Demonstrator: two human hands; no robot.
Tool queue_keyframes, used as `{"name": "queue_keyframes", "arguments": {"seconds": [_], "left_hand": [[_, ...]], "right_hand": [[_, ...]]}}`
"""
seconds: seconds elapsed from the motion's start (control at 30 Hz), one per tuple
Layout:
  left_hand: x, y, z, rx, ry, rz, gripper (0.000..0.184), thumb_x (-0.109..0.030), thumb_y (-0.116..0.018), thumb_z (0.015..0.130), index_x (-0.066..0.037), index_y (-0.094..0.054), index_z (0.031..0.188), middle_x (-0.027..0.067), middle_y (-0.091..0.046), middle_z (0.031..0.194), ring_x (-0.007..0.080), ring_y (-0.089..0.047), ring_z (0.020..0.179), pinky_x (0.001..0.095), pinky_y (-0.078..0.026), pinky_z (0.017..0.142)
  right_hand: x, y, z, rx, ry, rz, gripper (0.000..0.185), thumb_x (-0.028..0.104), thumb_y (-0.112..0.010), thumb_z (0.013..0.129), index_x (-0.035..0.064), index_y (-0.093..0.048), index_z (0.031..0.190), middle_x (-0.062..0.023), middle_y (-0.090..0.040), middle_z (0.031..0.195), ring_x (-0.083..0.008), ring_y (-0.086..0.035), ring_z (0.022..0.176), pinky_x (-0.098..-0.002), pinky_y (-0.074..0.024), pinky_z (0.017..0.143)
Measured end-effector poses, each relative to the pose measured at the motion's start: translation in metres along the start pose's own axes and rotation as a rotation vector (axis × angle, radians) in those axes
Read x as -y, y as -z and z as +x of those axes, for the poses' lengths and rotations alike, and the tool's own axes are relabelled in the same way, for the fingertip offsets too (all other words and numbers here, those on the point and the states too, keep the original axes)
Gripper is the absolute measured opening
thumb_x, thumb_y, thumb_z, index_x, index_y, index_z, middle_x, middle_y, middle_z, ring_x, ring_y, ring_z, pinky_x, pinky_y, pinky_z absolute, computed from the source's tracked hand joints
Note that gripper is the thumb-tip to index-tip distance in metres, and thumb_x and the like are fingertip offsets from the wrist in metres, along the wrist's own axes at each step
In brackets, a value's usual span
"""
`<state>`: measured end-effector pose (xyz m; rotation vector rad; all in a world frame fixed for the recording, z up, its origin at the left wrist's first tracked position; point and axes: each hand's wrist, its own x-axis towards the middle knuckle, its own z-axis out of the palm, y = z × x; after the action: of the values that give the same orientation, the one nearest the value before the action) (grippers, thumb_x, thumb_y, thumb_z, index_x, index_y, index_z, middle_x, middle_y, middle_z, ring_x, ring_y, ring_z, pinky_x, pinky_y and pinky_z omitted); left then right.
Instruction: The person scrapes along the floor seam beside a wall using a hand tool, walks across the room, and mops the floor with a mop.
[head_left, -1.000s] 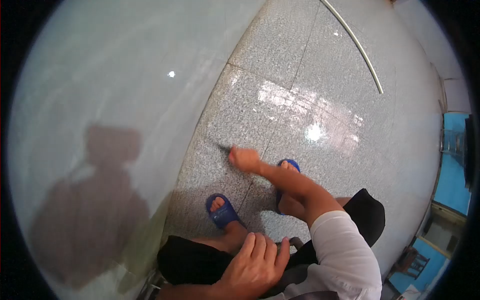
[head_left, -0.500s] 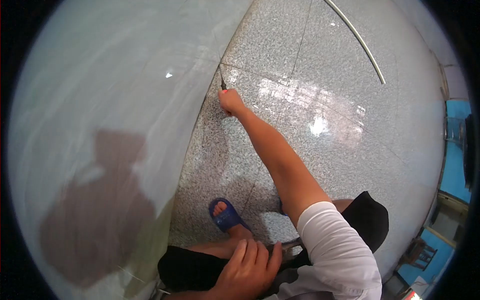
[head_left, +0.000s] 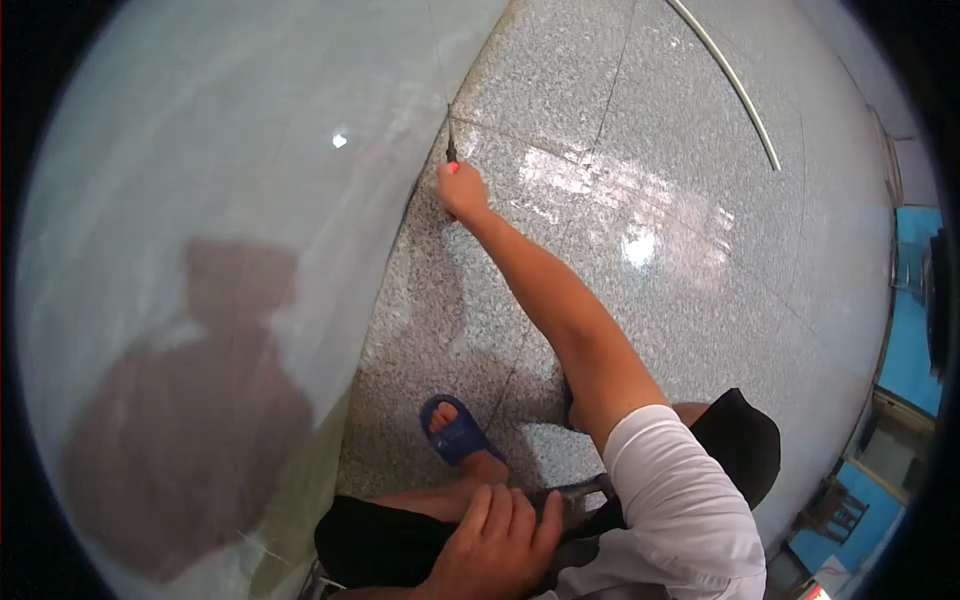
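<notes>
My right hand is closed around the handle of a screwdriver-like tool, with a thin shaft, a dark collar and a bit of red at the grip. Its tip points away from me and lies at the seam between the pale smooth surface on the left and the speckled grey floor. Whether the tip enters the seam I cannot tell. My left hand rests near my black-clad knee, palm down with its fingers stretched out, holding nothing.
A long pale curved tube lies on the floor at the upper right. A blue slipper is on my foot close to the seam. On the far right stand a small wooden stool and a blue panel.
My right hand and the tool have shifted slightly forward along the seam, and the tool points more straight ahead. The left hand stays in place. The view has moved a little.
</notes>
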<state>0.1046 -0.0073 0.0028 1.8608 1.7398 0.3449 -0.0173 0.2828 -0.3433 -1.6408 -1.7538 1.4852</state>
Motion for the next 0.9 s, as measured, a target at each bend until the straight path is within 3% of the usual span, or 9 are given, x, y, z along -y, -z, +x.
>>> {"name": "queue_keyframes", "arguments": {"seconds": [0.37, 0.43, 0.47, 0.53, 0.57, 0.63, 0.73, 0.8, 0.9], "left_hand": [[0.002, 0.002, 0.000, 0.038, -0.021, 0.028, 0.031, -0.013, -0.053, 0.079, 0.003, -0.057, 0.105, 0.0203, -0.057, 0.090, 0.0316, -0.056, 0.086, 0.0418, -0.044, 0.086], [0.002, 0.002, 0.001, 0.046, -0.024, 0.044, 0.031, -0.013, -0.053, 0.079, 0.002, -0.057, 0.105, 0.0202, -0.057, 0.090, 0.0313, -0.056, 0.086, 0.0416, -0.044, 0.086], [0.001, 0.001, 0.000, 0.039, -0.019, 0.036, 0.031, -0.013, -0.052, 0.079, 0.002, -0.057, 0.105, 0.0202, -0.057, 0.090, 0.0313, -0.056, 0.086, 0.0415, -0.044, 0.086], [0.001, 0.002, 0.002, 0.028, -0.017, 0.029, 0.030, -0.013, -0.052, 0.080, 0.002, -0.057, 0.105, 0.0203, -0.057, 0.090, 0.0313, -0.056, 0.086, 0.0414, -0.044, 0.086], [0.000, 0.003, 0.003, 0.030, -0.012, 0.019, 0.030, -0.013, -0.052, 0.080, 0.002, -0.057, 0.105, 0.0204, -0.057, 0.090, 0.0314, -0.056, 0.086, 0.0414, -0.044, 0.086], [-0.002, 0.002, 0.004, 0.036, -0.013, 0.005, 0.030, -0.013, -0.052, 0.080, 0.002, -0.057, 0.105, 0.0204, -0.057, 0.089, 0.0315, -0.056, 0.086, 0.0414, -0.044, 0.086], [-0.004, 0.004, 0.010, 0.039, -0.019, 0.024, 0.031, -0.013, -0.051, 0.080, 0.002, -0.057, 0.106, 0.0205, -0.057, 0.090, 0.0317, -0.056, 0.087, 0.0415, -0.044, 0.086], [0.000, 0.009, 0.018, 0.237, -0.162, 0.061, 0.038, -0.013, -0.051, 0.080, 0.000, -0.052, 0.115, 0.0207, -0.059, 0.092, 0.0326, -0.059, 0.092, 0.0438, -0.045, 0.087], [-0.002, 0.007, 0.021, 0.248, -0.144, 0.060, 0.037, -0.013, -0.051, 0.080, 0.000, -0.052, 0.115, 0.0209, -0.058, 0.093, 0.0330, -0.059, 0.092, 0.0450, -0.045, 0.086]], "right_hand": [[-0.009, -0.007, 0.002, 0.010, -0.021, 0.001, 0.041, 0.033, -0.047, 0.081, -0.0050, -0.059, 0.091, -0.0287, -0.059, 0.095, -0.0429, -0.057, 0.092, -0.0448, -0.0442, 0.081], [-0.026, -0.028, 0.018, -0.062, 0.091, 0.161, 0.030, 0.026, -0.046, 0.082, -0.0016, -0.050, 0.072, -0.0114, -0.052, 0.056, -0.0222, -0.050, 0.037, -0.0380, -0.0380, 0.033], [-0.030, -0.029, 0.022, -0.063, 0.091, 0.164, 0.030, 0.026, -0.046, 0.082, -0.0016, -0.050, 0.072, -0.0114, -0.052, 0.056, -0.0222, -0.050, 0.037, -0.0380, -0.0380, 0.033], [-0.020, -0.015, 0.018, 0.049, 0.043, 0.133, 0.040, 0.029, -0.047, 0.081, -0.0099, -0.056, 0.083, -0.0292, -0.060, 0.076, -0.0406, -0.062, 0.073, -0.0456, -0.0484, 0.064], [-0.013, -0.005, 0.014, 0.047, 0.043, 0.132, 0.040, 0.029, -0.047, 0.081, -0.0099, -0.056, 0.083, -0.0292, -0.060, 0.076, -0.0406, -0.062, 0.073, -0.0456, -0.0484, 0.064], [0.011, 0.020, 0.000, 0.259, -0.137, 0.334, 0.037, 0.024, -0.047, 0.081, -0.0119, -0.054, 0.078, -0.0265, -0.058, 0.065, -0.0333, -0.060, 0.052, -0.0424, -0.0449, 0.044], [0.021, 0.024, -0.002, 0.262, -0.151, 0.333, 0.034, 0.020, -0.046, 0.080, -0.0120, -0.053, 0.075, -0.0209, -0.054, 0.057, -0.0265, -0.053, 0.039, -0.0385, -0.0380, 0.033], [0.025, 0.024, -0.003, 0.240, -0.145, 0.276, 0.034, 0.020, -0.047, 0.080, -0.0119, -0.054, 0.075, -0.0219, -0.055, 0.058, -0.0282, -0.054, 0.041, -0.0393, -0.0411, 0.038], [0.010, -0.004, 0.013, 0.136, -0.057, 0.155, 0.033, 0.021, -0.047, 0.080, -0.0111, -0.055, 0.075, -0.0238, -0.057, 0.061, -0.0319, -0.057, 0.047, -0.0406, -0.0464, 0.049]]}}
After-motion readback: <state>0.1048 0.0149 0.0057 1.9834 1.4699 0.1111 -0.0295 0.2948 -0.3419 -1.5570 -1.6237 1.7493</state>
